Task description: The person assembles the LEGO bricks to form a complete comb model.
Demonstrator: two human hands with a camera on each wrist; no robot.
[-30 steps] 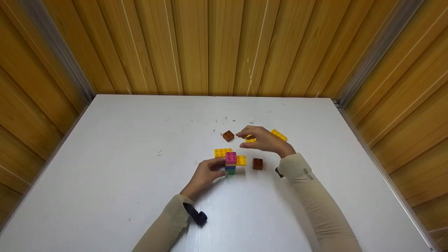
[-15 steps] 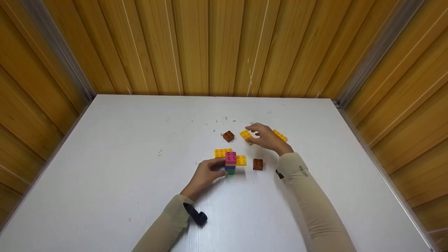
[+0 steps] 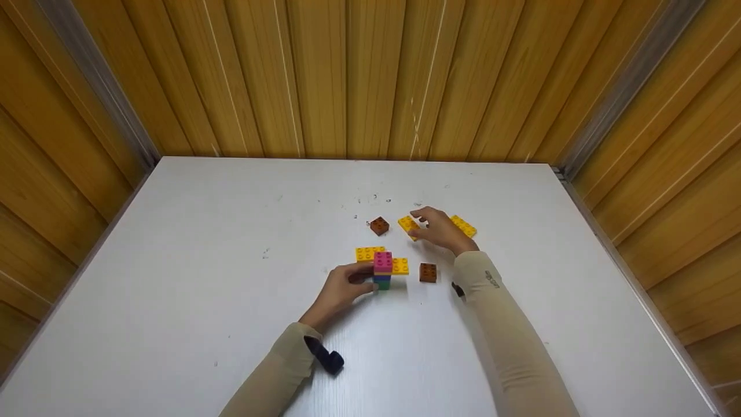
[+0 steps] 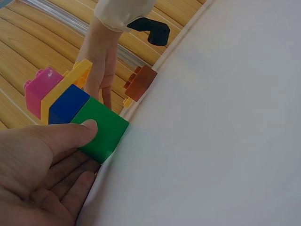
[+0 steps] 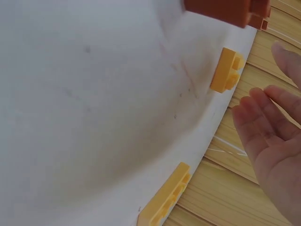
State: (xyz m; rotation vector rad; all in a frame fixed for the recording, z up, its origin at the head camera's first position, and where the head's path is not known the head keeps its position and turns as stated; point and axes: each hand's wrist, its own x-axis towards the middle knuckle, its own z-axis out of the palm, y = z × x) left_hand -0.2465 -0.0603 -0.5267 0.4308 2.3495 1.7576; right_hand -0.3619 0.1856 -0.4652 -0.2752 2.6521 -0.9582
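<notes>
In the head view my left hand (image 3: 338, 289) grips a small stack of toy building bricks standing on the table. In the left wrist view its thumb presses the green brick (image 4: 101, 134) at the bottom. Above it come a blue brick (image 4: 70, 103), a yellow brick (image 3: 400, 266) jutting to the right, and a pink brick (image 3: 382, 260) on top. My right hand (image 3: 443, 230) hovers by another yellow brick (image 3: 406, 223), partly covering it in the head view. From the right wrist, that brick appears apart from the loosely bent fingers (image 5: 254, 115), which hold nothing.
A yellow brick (image 3: 369, 253) lies just behind the stack. One brown brick (image 3: 428, 273) sits to its right, another brown brick (image 3: 379, 226) farther back. Beyond my right hand lies one more yellow brick (image 3: 463, 226). Wood-patterned walls (image 3: 370, 81) enclose the white table (image 3: 231, 231).
My right hand has drawn back to the right from beside the far brown brick, uncovering part of the yellow brick beneath it. The left hand and stack have stayed put.
</notes>
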